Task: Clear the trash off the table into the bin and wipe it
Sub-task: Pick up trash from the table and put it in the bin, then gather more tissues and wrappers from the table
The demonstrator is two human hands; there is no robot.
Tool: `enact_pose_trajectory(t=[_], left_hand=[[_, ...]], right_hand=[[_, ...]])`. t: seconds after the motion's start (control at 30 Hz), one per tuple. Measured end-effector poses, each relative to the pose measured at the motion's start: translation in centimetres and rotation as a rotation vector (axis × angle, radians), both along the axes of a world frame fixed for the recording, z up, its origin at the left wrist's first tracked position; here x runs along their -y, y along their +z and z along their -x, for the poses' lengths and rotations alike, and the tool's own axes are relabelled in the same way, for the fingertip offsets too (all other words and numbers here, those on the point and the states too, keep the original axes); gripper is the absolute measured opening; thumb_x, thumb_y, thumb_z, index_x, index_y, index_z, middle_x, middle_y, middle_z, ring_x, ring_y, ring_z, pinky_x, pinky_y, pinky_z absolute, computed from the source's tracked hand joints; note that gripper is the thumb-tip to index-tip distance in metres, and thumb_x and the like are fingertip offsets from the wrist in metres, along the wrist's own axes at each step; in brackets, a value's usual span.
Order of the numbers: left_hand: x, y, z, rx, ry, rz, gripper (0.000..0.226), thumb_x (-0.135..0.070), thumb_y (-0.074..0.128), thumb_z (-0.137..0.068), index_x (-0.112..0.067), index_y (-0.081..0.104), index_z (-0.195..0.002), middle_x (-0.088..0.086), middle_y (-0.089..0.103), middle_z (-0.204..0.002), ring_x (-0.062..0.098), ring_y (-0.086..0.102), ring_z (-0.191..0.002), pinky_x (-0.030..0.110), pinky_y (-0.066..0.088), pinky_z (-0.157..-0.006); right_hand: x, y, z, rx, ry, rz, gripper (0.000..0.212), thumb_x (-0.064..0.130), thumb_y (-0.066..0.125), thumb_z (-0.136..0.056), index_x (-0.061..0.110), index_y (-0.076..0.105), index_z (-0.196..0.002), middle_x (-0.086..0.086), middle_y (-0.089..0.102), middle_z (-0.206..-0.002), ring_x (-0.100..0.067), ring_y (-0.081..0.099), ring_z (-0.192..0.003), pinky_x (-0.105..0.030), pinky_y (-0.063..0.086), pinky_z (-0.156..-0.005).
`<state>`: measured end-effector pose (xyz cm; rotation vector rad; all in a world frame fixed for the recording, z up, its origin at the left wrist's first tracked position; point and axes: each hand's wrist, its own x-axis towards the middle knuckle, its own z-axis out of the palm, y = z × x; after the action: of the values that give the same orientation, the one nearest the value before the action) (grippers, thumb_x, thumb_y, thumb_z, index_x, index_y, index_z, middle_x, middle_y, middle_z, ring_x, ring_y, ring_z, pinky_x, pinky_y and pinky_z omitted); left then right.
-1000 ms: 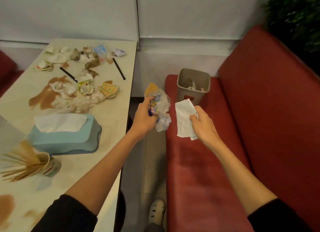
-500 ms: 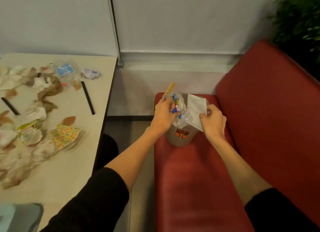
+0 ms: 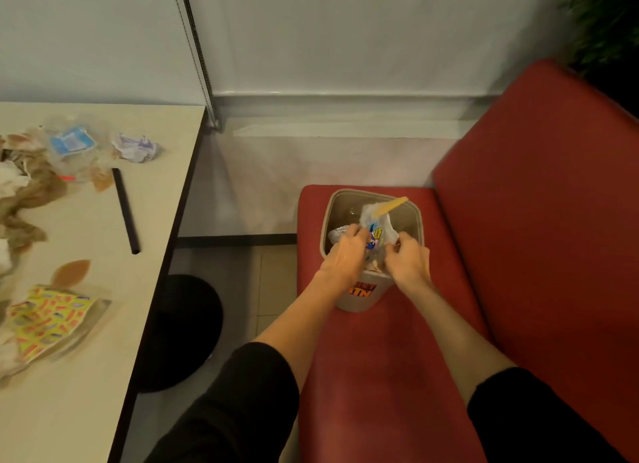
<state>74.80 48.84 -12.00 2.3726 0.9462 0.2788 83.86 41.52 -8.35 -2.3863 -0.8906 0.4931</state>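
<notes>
I am holding a wrapper bundle (image 3: pixel 377 232), crumpled clear plastic with blue and yellow print, right over the open mouth of the bin (image 3: pixel 415 217). A flat yellow strip (image 3: pixel 390 206) is sticking up out of the bundle and leaning toward the bin's far right corner. My left hand (image 3: pixel 345 255) is gripping the bundle from the left, fingers curled around it. My right hand (image 3: pixel 409 259) is sitting close beside it, nearly touching, with its fingers curled against the bundle's right side; I cannot tell whether it is pinching the plastic. More rubbish is lying inside the bin, including a white scrap (image 3: pixel 340 233) by the left wall.

The bin is grey with orange lettering on its front, and it is standing on the red seat (image 3: pixel 380 359), near the seat's far end.

To my left, the pale bench (image 3: pixel 162 203) is carrying litter: a black straw (image 3: pixel 125 210) lying nearest the edge, a crumpled white and purple paper (image 3: pixel 136 147), a clear wrapper with a blue label (image 3: pixel 71 143), brown-stained tissues (image 3: pixel 31 193), a brown spill mark (image 3: pixel 71 272) and a yellow patterned wrapper (image 3: pixel 48 321).

A dark green plant (image 3: pixel 605 23) is showing behind the seat back.
</notes>
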Motion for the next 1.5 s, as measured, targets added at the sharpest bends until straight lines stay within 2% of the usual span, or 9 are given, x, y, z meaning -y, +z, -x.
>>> enact_pose_trajectory(t=[0.1,0.2,0.3,0.43,0.63,0.97,1.13,1.3,1.5], left_hand=[[0.0,-0.2,-0.3,-0.199,-0.049,-0.085,0.037,-0.016,0.048,-0.099,-0.009,0.046,-0.135,0.008,0.042,-0.141,0.031,0.046,-0.126,0.057,0.036,-0.103],[0.2,-0.1,-0.6,-0.367,-0.1,-0.097,0.049,-0.023,0.044,-0.102,-0.017,0.031,-0.149,0.006,0.018,-0.158,0.033,0.017,-0.145,0.071,0.015,-0.106],[0.2,0.1,-0.9,-0.45,-0.097,-0.044,0.057,-0.032,0.037,-0.104,-0.023,0.013,-0.155,0.004,-0.006,-0.163,0.035,-0.003,-0.149,0.073,0.004,-0.107],[0.3,1.2,-1.1,-0.449,-0.065,-0.073,0.06,-0.036,0.037,-0.103,-0.03,0.006,-0.155,0.013,-0.012,-0.161,0.041,-0.003,-0.147,0.073,0.003,-0.107],[1.2,3.3,0.1,-0.4,-0.029,-0.07,0.056,-0.036,0.036,-0.104,-0.033,0.013,-0.154,0.015,-0.005,-0.162,0.039,0.003,-0.148,0.072,0.004,-0.108],[6.1,9.4,5.3,-0.208,0.041,-0.176,0.061,-0.027,0.049,-0.098,-0.024,0.023,-0.152,0.01,0.031,-0.154,0.03,0.033,-0.14,0.068,0.019,-0.107],[11.0,14.3,10.2,-0.123,0.083,-0.235,0.056,-0.024,0.049,-0.095,-0.02,0.031,-0.148,0.008,0.043,-0.144,0.03,0.048,-0.127,0.06,0.029,-0.105],[17.8,19.5,18.0,0.073,0.184,-0.287,0.043,-0.024,0.049,-0.095,-0.017,0.044,-0.137,0.009,0.059,-0.127,0.032,0.057,-0.113,0.046,0.046,-0.091],[27.4,24.1,30.6,0.377,0.292,-0.149,0.03,-0.019,0.055,-0.091,-0.02,0.058,-0.121,-0.003,0.066,-0.103,0.014,0.065,-0.088,0.04,0.053,-0.083]], right_hand=[[0.0,-1.0,-0.6,0.001,0.039,0.117,0.024,0.02,0.052,-0.096,-0.001,0.063,-0.102,-0.023,0.066,-0.109,-0.036,0.059,-0.105,-0.03,0.04,-0.072],[0.0,-0.9,-1.0,-0.014,0.031,0.158,0.029,0.02,0.052,-0.097,0.0,0.062,-0.115,-0.022,0.064,-0.117,-0.034,0.059,-0.111,-0.031,0.045,-0.082],[0.3,-0.2,-1.1,-0.038,0.029,0.185,0.033,0.015,0.054,-0.094,0.002,0.057,-0.123,-0.021,0.061,-0.123,-0.035,0.057,-0.115,-0.031,0.046,-0.085],[0.8,0.8,-1.4,-0.03,0.054,0.2,0.04,0.008,0.054,-0.09,0.001,0.052,-0.129,-0.023,0.055,-0.129,-0.036,0.054,-0.117,-0.032,0.047,-0.087],[2.1,2.3,-1.8,-0.021,0.051,0.133,0.044,0.005,0.054,-0.09,0.002,0.051,-0.134,-0.022,0.05,-0.136,-0.033,0.048,-0.126,-0.03,0.041,-0.097],[6.3,7.7,2.2,0.098,0.184,0.012,0.039,0.002,0.056,-0.086,0.005,0.059,-0.125,-0.019,0.058,-0.126,-0.031,0.052,-0.119,-0.023,0.037,-0.085],[11.0,12.7,6.9,0.163,0.271,-0.073,0.035,0.002,0.055,-0.087,0.004,0.062,-0.121,-0.018,0.061,-0.125,-0.032,0.053,-0.119,-0.025,0.034,-0.09],[17.9,18.0,13.6,0.183,0.401,-0.195,0.027,0.006,0.053,-0.091,0.009,0.065,-0.114,-0.013,0.068,-0.109,-0.026,0.062,-0.099,-0.026,0.042,-0.08],[25.9,21.8,22.8,0.234,0.61,-0.313,0.018,0.015,0.055,-0.089,0.015,0.068,-0.101,0.009,0.062,-0.072,-0.012,0.059,-0.071,-0.029,0.047,-0.068]])
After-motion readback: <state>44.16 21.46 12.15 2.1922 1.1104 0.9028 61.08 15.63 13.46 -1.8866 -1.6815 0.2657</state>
